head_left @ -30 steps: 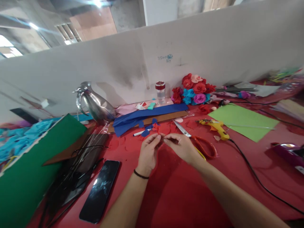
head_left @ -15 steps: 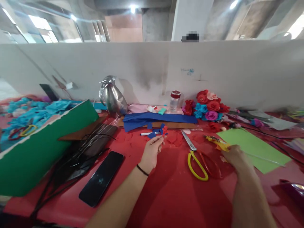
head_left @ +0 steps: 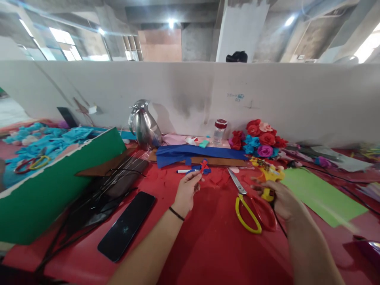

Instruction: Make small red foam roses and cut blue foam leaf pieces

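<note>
Probably we're at gluing — left hand [head_left: 185, 192] pinches red paper [head_left: 204, 166], right hand [head_left: 283, 198] grips glue gun [head_left: 271, 173]; next likely needs steady aim.

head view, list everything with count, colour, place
red piece: 1, red, held, centre
glue gun: 1, yellow, held, right
scissors: 2, red-and-yellow, right and far left
phone: 1, black, front left
jug: 1, silver, back left
jar: 1, clear, red-lidded, back centre
flowers: bunch, mixed colours, right of jar
blue paper: count unclear, blue, before jar
pen: 1, white, centre
sheet: 1, light green, right
panel: 1, green, left
scraps: many, light blue, behind panel
clutter: many, mixed, back right
table: 1, red, beneath
wall: 1, white, back
left hand: 1, holding red piece, centre
right hand: 1, on glue gun, right
</note>
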`<action>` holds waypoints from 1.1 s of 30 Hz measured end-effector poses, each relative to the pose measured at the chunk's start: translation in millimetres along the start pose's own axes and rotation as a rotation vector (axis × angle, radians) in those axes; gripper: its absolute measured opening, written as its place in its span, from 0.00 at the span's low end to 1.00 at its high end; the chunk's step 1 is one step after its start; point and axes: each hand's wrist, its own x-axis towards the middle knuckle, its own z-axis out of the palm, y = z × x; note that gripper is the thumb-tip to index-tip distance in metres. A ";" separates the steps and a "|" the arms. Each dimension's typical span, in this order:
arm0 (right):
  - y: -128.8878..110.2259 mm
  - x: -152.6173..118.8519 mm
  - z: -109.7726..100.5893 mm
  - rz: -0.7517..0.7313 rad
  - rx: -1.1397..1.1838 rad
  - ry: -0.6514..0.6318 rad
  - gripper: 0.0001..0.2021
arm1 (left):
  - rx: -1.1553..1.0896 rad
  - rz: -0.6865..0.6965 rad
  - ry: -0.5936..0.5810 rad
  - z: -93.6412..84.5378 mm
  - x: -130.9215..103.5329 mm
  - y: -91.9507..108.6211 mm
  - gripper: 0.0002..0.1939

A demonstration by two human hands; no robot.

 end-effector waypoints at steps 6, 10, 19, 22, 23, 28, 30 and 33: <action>-16.8 -27.5 37.7 0.031 0.150 -0.317 0.10 | 0.001 0.016 0.060 0.7 -0.8 -0.5 0.15; -9.0 -33.5 50.0 -0.149 -0.095 -0.268 0.20 | 0.054 0.084 0.076 1.2 -0.9 -2.0 0.15; 2.8 -48.0 70.4 -0.494 -0.599 -0.147 0.19 | 0.192 0.208 0.093 3.7 -6.6 -1.3 0.09; -1.1 -50.1 72.1 -0.516 -0.632 -0.134 0.18 | 0.211 0.219 0.087 5.0 -8.5 0.2 0.07; -2.1 -50.4 72.5 -0.516 -0.637 -0.129 0.17 | 0.215 0.217 0.091 5.4 -8.9 0.7 0.06; -2.6 -50.1 74.1 -0.533 -0.657 -0.129 0.18 | 0.244 0.209 0.104 6.1 -9.7 1.6 0.05; -2.1 -49.7 74.4 -0.536 -0.671 -0.128 0.18 | 0.251 0.214 0.104 6.2 -9.9 1.7 0.05; -2.0 -49.2 74.5 -0.540 -0.695 -0.142 0.18 | 0.253 0.218 0.108 6.8 -9.9 2.0 0.05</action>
